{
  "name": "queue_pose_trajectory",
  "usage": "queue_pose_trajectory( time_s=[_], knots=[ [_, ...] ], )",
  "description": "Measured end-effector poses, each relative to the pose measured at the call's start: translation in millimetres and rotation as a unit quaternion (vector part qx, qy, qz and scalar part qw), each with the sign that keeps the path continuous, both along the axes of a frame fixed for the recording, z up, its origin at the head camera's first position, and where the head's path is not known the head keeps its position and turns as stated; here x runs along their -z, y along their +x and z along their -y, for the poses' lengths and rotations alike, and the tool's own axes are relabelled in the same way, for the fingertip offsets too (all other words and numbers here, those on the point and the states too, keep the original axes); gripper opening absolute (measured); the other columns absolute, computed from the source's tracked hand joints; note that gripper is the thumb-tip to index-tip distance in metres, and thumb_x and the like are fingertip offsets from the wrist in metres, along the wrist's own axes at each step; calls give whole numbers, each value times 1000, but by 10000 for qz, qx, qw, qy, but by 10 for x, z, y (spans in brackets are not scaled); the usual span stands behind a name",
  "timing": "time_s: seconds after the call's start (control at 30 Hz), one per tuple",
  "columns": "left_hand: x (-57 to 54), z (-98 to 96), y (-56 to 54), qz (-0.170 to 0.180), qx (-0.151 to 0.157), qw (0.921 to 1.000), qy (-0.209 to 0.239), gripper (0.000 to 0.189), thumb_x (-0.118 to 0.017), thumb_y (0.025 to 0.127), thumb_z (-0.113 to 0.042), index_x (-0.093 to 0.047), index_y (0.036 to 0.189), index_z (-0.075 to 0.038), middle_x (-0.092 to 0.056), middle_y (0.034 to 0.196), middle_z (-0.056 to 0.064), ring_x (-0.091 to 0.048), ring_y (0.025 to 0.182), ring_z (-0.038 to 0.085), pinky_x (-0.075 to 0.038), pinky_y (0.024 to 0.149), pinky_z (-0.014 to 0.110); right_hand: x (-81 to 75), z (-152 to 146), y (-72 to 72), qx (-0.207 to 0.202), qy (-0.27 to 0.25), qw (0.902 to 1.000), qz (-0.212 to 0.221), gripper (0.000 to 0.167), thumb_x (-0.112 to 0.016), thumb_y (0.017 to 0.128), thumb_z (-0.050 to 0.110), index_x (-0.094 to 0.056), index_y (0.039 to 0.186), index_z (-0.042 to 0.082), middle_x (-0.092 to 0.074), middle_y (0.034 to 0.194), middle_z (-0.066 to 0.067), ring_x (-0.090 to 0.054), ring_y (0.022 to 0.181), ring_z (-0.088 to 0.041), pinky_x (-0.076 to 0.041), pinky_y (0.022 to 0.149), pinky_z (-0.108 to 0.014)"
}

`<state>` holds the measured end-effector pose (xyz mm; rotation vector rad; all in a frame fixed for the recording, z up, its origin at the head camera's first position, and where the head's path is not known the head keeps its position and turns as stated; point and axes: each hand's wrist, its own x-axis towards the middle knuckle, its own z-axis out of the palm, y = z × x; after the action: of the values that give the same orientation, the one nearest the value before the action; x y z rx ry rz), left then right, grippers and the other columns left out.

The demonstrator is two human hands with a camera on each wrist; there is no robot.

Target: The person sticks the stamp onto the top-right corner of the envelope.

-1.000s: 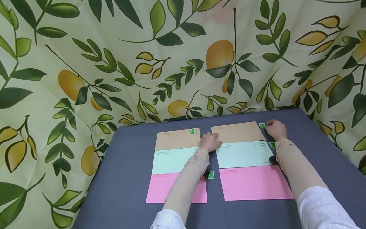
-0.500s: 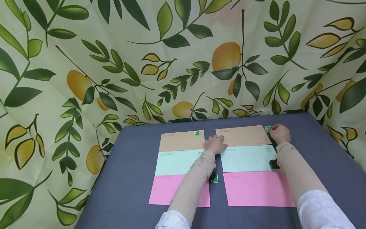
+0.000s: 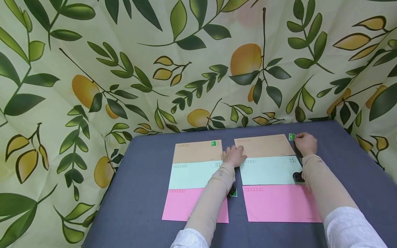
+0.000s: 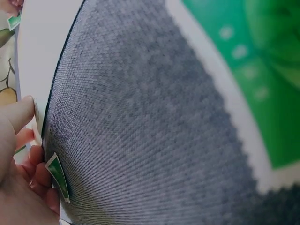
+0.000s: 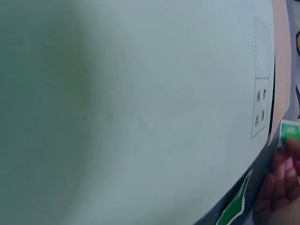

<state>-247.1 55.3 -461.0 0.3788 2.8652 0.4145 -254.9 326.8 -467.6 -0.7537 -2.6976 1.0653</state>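
My left hand lies between two columns of envelopes, its thumb and fingers on the left edge of the right brown envelope. A small green stamp is beside its fingers in the left wrist view. With thumb and finger, my right hand pinches the edge of another green stamp, just right of that envelope's top right corner. In the right wrist view this stamp tilts up from the fingertips. The other fingers are curled in below it.
A light blue envelope and a pink one lie below the right brown envelope. The left column matches; its brown envelope bears a green stamp. More stamps lie beside the envelopes. A leaf-patterned cloth hangs behind the table.
The head view has shifted, moving everything right and slightly down in it. My right hand now lifts its stamp slightly; the left hand stays at the envelope's edge.
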Motion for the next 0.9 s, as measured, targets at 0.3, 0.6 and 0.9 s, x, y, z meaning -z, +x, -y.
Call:
queue_pose_trajectory(
  time_s=[0.3, 0.6, 0.9],
  knots=[
    [5, -1, -12, -6, -49, 10000, -40, 47, -50, 93, -45, -43, 138, -32, -50, 128, -1, -42, 109, 17, -31, 90, 32, 2, 14, -80, -324, -305, 9975, -555, 36, -48, 95, 19, -58, 115, -9, -57, 112, -28, -50, 101, -38, -32, 67, -27],
    [-33, 8, 17, 58, 1, 9999, -160, 49, -47, 94, -46, -39, 140, -33, -49, 129, -2, -42, 110, 16, -31, 93, 32, 7, 117, -181, -1044, -380, 9938, -2, 35, -48, 94, 21, -58, 113, -7, -54, 119, -28, -47, 107, -39, -39, 75, -35],
    [-51, 30, 17, 117, 85, 9998, -156, 50, -47, 94, -46, -38, 141, -34, -48, 129, -2, -41, 109, 16, -30, 91, 31, -10, 194, -207, -1316, -145, 9911, 144, 31, -52, 91, 17, -61, 106, -9, -56, 115, -30, -47, 107, -42, -34, 93, -50]
  ],
)
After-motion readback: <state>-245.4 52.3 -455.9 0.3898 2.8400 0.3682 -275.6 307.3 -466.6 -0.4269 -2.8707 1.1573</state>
